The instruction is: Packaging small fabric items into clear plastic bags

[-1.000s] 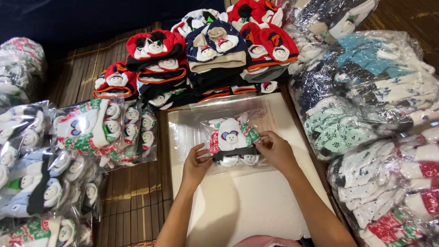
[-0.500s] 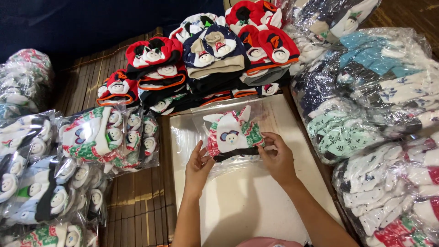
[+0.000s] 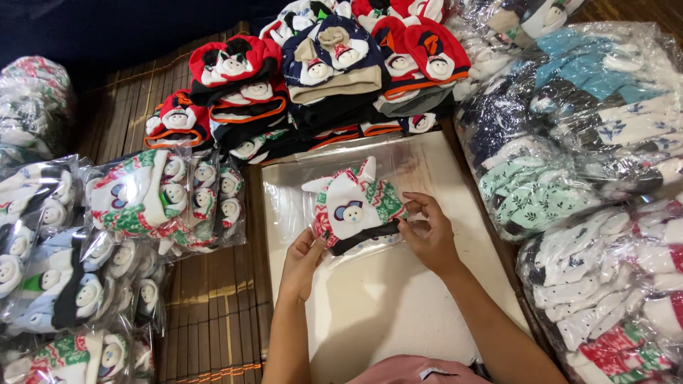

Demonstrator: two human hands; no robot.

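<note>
Two bare hands meet at a small knitted hat (image 3: 353, 210) in red, green and white with a bear face, which sits inside a clear plastic bag (image 3: 370, 160) on a pale board (image 3: 398, 306). Seen from the head camera, the left hand (image 3: 302, 257) pinches the hat's lower left edge through the plastic, fingers closed on it. The right hand (image 3: 429, 235) grips the bagged hat's right side, fingertips (image 3: 407, 222) curled against it. Just beyond the fingers, a stack of loose hats (image 3: 334, 78) in red, navy and black lines the board's far edge. Left of the left hand lie bagged bundles of snowman hats (image 3: 163, 203); right of the right hand, bagged patterned garments (image 3: 569, 142).
</note>
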